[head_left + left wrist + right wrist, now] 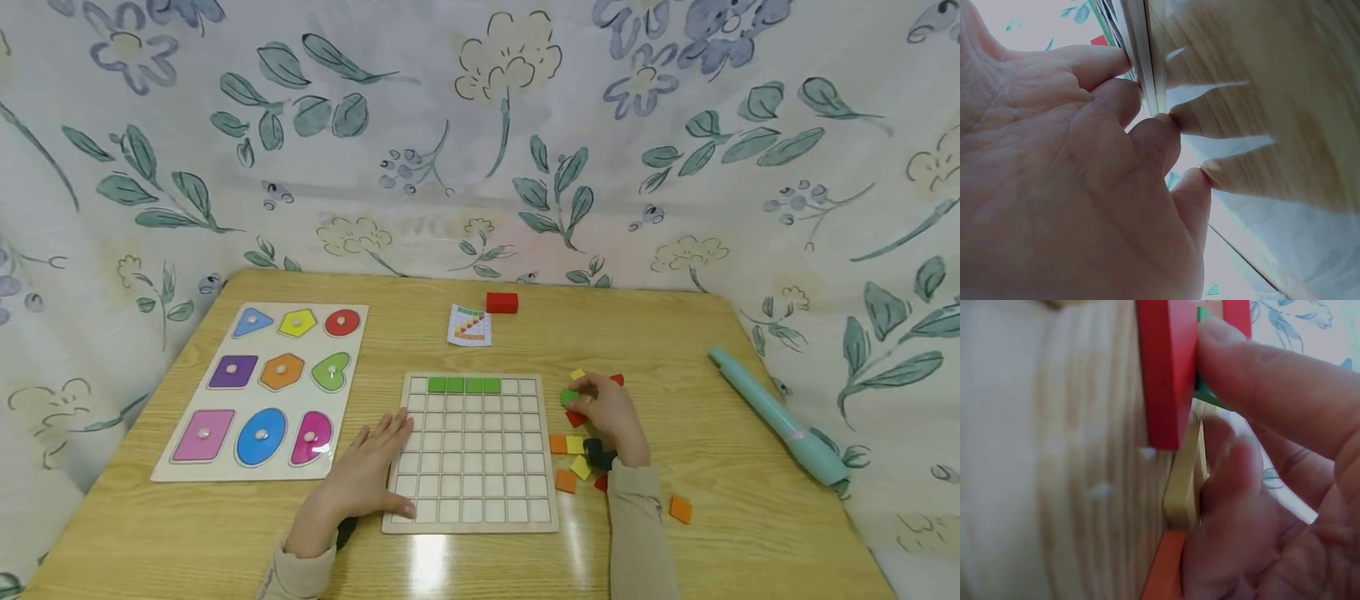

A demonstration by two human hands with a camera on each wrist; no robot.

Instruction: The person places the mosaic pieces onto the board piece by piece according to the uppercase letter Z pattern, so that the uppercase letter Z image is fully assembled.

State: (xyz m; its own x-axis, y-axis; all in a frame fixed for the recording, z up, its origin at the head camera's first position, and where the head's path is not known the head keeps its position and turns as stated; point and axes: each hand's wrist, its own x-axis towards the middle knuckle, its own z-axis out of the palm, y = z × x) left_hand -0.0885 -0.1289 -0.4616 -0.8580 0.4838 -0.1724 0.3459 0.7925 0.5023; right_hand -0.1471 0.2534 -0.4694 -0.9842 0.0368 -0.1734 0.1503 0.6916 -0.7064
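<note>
A wooden grid board (545, 467) lies in the middle of the table, with a row of green tiles (455, 385) along its top edge. My left hand (363, 475) rests spread on the board's left side, thumb over the lower left corner; in the left wrist view its fingertips (1191, 181) meet the tabletop. Right of the board, my right hand (611, 412) pinches a green square tile (568, 397). In the right wrist view the thumb presses this green tile (1209, 397) beside a red tile (1163, 375), with a yellow tile (1182, 487) just below.
Several loose red, yellow and orange tiles (566, 481) lie around the right forearm, one orange tile (681, 509) farther right. A pattern card (470, 326) and a red block (502, 302) sit behind the board. A shape puzzle (247, 392) lies left, a turquoise tool (780, 417) right.
</note>
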